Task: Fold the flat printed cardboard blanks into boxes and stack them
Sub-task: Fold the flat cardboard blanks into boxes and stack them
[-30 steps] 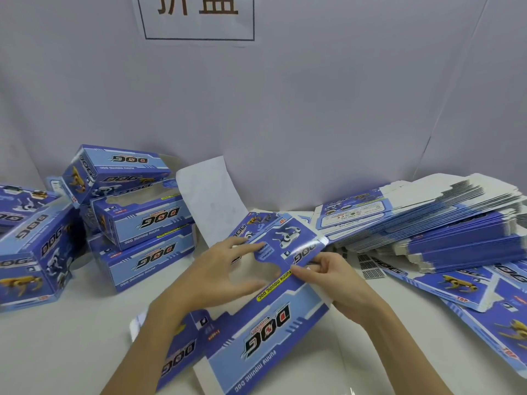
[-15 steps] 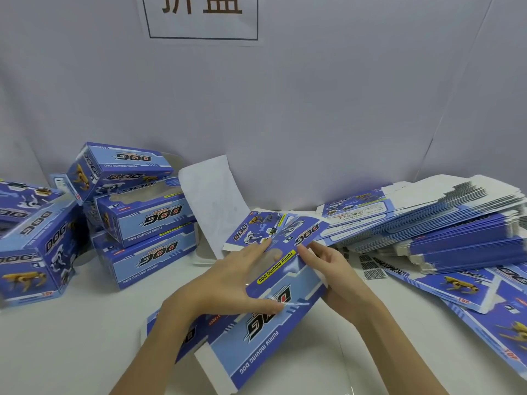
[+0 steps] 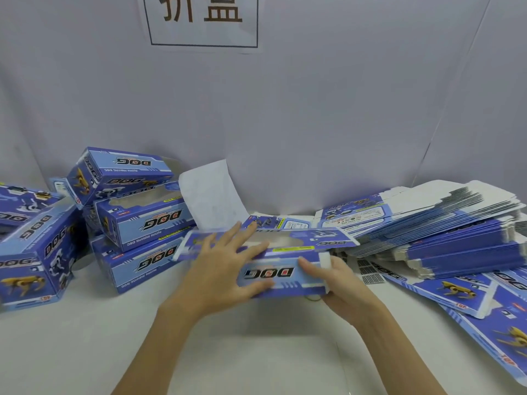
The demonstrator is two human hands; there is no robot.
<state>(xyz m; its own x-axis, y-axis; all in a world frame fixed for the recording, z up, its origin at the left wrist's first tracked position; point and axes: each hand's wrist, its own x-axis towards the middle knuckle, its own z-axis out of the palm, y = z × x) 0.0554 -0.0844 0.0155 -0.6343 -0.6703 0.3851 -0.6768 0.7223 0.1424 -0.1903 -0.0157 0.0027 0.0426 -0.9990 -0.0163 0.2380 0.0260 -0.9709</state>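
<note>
White tabletop (image 3: 71, 352), both hands (image 3: 225, 269) around half-formed box (image 3: 273, 273).

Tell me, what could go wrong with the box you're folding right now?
The half-folded box might spring flat again, since the left hand only presses it with straight fingers while the right hand grips one end. Its loose end flap sticks out toward the slanting pile of flat blanks and could snag them or make them slide.
</note>
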